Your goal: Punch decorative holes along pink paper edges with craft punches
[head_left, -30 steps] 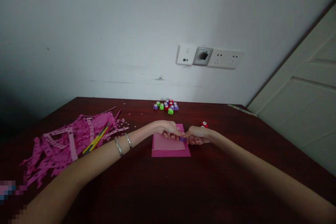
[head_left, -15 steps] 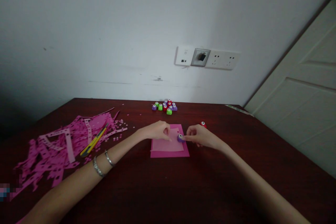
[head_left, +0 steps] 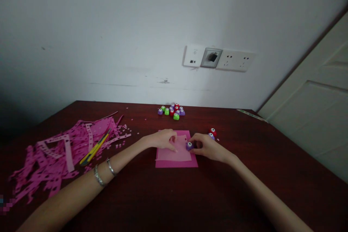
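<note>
A purple craft paper punch (head_left: 189, 146) sits at the right edge of a light pink sheet (head_left: 174, 154). My right hand (head_left: 208, 146) pinches it between thumb and fingers. A small dark hole shows in the light sheet just above the punch. Under that sheet lies a larger, darker pink sheet (head_left: 176, 165). On the left part of the light sheet rests my left hand (head_left: 162, 140), its thumb and fingers apart and holding nothing. A red punch (head_left: 212, 131) and another purple punch (head_left: 211, 136) stand just beyond my right hand.
Several red, green and purple punches (head_left: 176, 116) cluster toward the wall. Pink punched strips (head_left: 69, 156) heap at the left, with a yellow utility knife (head_left: 95, 148) on them and small cut-outs scattered beside. A ruler-like strip (head_left: 252, 115) lies at the table's right back edge.
My hands were together around the purple punch, then drew apart. The left hand moved left, letting go. The right hand's grip on the punch shifted, and the purple punch behind it came into view.
</note>
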Demonstrator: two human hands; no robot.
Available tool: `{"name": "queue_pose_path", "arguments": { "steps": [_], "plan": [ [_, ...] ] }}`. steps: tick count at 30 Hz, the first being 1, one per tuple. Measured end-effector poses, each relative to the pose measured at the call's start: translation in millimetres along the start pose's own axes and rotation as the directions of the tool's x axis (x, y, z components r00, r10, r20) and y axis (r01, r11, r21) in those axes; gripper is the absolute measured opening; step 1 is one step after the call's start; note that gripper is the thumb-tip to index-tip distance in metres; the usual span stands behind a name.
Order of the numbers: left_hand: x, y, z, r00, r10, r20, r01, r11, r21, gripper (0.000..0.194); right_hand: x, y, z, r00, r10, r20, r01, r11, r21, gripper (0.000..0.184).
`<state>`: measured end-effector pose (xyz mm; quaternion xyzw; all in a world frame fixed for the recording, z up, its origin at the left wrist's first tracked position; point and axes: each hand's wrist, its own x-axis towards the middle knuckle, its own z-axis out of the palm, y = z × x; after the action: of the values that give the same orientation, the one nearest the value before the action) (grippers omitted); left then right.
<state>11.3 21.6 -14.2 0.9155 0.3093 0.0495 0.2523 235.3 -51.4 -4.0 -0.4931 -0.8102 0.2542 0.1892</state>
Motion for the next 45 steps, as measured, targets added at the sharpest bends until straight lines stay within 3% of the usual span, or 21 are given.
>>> {"name": "queue_pose_path", "arguments": {
  "steps": [10,15,20,23,26,31,37,42,45],
  "plan": [
    [-1,2,-2.4,1.000,-0.005,0.024,0.005,1.000,-0.015,0.039,-4,16,-23,0.992,0.114,0.050,-0.110,0.991,-0.078,0.019],
    [-1,0,-1.6,1.000,0.008,0.022,-0.007,1.000,-0.019,0.038,-8,21,-30,0.990,0.143,0.008,-0.139,0.974,-0.178,0.018],
    [-2,1,-2.3,1.000,0.016,0.022,-0.016,1.000,-0.023,0.039,-10,7,-37,0.984,0.121,-0.131,-0.139,0.981,-0.136,0.020],
    [-2,3,-3.0,1.000,0.018,0.017,-0.018,1.000,-0.009,0.040,-6,-11,-26,0.985,0.096,-0.146,-0.096,0.995,0.003,0.012],
    [-2,4,-3.3,1.000,0.006,0.014,-0.006,1.000,0.018,0.041,1,-21,2,0.984,0.080,-0.159,-0.055,0.986,0.157,0.018],
    [-3,6,-4.4,1.000,0.019,0.016,-0.019,1.000,0.018,0.038,11,-7,42,0.961,0.082,-0.264,-0.020,0.973,0.229,0.022],
    [-3,6,-4.1,1.000,0.015,0.014,-0.015,1.000,0.019,0.040,15,17,38,0.910,0.161,-0.383,-0.065,0.966,0.251,0.025],
    [-1,-1,-5.1,0.998,0.061,-0.003,-0.061,0.995,-0.081,0.031,13,19,37,0.892,0.136,-0.431,-0.029,0.969,0.245,0.024],
    [0,-16,-13.4,0.992,-0.026,-0.125,0.003,0.984,-0.177,0.021,12,18,38,0.882,0.105,-0.459,-0.018,0.982,0.190,0.023]
  ]
}}
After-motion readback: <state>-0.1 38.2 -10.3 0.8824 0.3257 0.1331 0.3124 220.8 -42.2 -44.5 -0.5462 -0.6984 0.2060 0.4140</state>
